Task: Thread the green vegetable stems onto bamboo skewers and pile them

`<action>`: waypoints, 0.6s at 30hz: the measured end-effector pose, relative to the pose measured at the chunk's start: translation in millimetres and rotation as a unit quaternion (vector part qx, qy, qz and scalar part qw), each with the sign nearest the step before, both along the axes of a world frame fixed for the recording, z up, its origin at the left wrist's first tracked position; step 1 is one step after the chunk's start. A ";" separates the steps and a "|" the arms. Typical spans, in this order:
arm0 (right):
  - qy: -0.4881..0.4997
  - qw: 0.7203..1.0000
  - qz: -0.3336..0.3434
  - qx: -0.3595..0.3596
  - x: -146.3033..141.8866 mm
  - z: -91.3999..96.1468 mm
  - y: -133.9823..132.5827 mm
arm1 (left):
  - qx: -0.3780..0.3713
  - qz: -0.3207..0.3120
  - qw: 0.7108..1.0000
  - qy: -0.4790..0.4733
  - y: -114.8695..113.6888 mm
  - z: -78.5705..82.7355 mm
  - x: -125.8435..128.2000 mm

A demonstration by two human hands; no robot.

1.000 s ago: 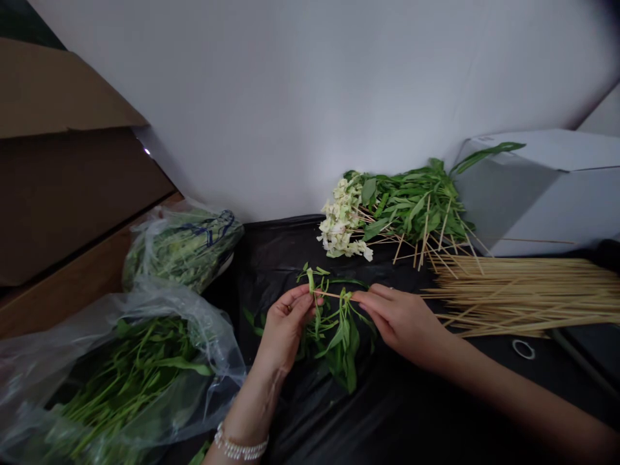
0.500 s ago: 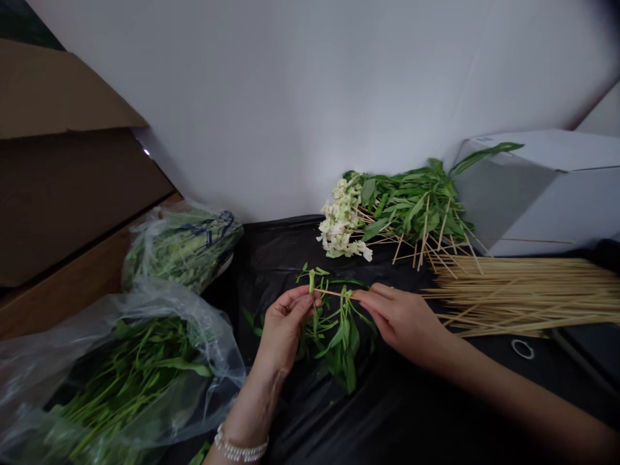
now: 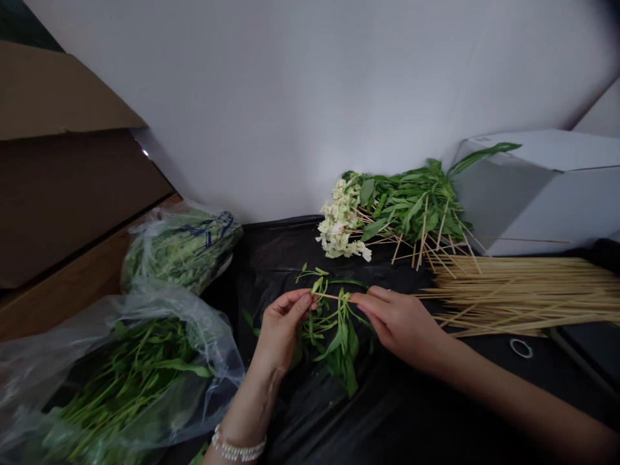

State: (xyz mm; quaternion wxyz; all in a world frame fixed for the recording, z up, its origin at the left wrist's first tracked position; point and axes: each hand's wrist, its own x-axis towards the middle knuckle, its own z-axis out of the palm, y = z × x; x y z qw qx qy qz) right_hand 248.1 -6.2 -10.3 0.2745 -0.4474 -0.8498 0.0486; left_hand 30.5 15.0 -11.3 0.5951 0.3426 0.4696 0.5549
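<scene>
My right hand [image 3: 394, 320] is closed on a thin wooden skewer [image 3: 330, 296], which points left across the middle of the view. A bunch of leafy green stems [image 3: 345, 342] hangs from the skewer just beside my right fingertips. At the skewer's left end, my left hand [image 3: 285, 323] pinches a green stem piece [image 3: 317, 285] between thumb and forefinger. Whether the tip has gone through that piece I cannot tell. Loose greens lie under and behind both hands.
Finished-looking skewers of leafy greens [image 3: 411, 203] and of pale cabbage-like pieces [image 3: 341, 219] lie behind. Bare skewers [image 3: 527, 290] are piled at right, near a metal ring [image 3: 521, 348] and white box [image 3: 537, 187]. Plastic bags of greens [image 3: 140, 381] stand at left, below a cardboard box [image 3: 72, 194].
The stem piece in my left fingers stood upright before; now it is tilted and lower at the skewer's end. My right hand has shifted slightly left.
</scene>
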 end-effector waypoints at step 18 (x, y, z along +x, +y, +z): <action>0.006 0.999 0.017 0.033 1.2 4.4 2.7 | -0.007 -0.090 0.995 0.032 -7.3 -9.7 7.8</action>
